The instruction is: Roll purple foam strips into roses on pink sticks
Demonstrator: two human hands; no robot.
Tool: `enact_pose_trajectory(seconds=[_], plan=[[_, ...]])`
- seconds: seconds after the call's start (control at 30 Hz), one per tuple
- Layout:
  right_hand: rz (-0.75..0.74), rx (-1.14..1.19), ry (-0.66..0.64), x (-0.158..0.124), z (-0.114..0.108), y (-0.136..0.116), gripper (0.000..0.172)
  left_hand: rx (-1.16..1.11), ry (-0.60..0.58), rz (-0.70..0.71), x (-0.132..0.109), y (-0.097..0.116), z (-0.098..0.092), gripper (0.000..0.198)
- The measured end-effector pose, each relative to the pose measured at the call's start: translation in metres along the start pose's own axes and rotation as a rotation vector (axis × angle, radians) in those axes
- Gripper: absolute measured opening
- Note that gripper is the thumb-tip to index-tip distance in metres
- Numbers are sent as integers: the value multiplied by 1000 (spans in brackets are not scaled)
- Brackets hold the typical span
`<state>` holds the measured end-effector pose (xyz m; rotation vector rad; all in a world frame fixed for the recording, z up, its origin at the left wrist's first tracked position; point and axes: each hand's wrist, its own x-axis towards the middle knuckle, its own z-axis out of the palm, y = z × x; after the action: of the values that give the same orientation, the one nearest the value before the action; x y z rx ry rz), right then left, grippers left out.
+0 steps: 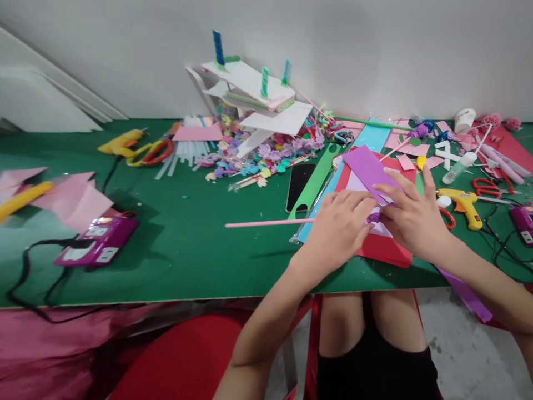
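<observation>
My left hand [339, 228] is closed round a thin pink stick [266, 223], whose long free end points left over the table. At the stick's other end, between both hands, is a small bunched purple piece [373, 215]. My right hand [416, 219] pinches there too, its fingers over a purple paper strip [364, 164] that slants up to the left. The fingertips partly hide where the strip meets the bunched piece. Beneath the hands lie red sheets [389, 253] and a blue packet [310, 233].
A phone [298, 186] and a green cut strip [318, 178] lie left of the sheets. Yellow glue guns [468, 206], a glue bottle [460, 168] and red scissors [487, 188] are at right. Behind stands a white tiered model [250, 80]. A purple power strip [97, 241] sits at left.
</observation>
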<state>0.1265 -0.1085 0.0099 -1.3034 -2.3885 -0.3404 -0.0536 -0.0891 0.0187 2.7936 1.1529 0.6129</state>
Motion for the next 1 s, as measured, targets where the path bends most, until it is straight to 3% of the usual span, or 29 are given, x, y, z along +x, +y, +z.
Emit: enact_pose_trajectory(seconds=[0.07,0.13,0.3,0.43,0.57,0.77,1.0], plan=[[21,76,-47,2,-1,4,18,72,132,92,-4,0,5,18],[45,158,-121,5,-3,7,15,76,180,138,-8,0,10,23],[86,332,-305,9,-11,12,11,-189,14,90,-11,-8,19,26],[94,347,-343,10,-13,11,12,-307,-54,66,-10,-15,22,24],[98,289,-299,11,-6,9,15,-279,25,61,-9,-17,27,24],[81,202,-130,11,2,6,23,-105,207,62,-10,-15,36,27],[87,78,53,15,3,-4,30,-90,392,-100,0,-5,36,20]])
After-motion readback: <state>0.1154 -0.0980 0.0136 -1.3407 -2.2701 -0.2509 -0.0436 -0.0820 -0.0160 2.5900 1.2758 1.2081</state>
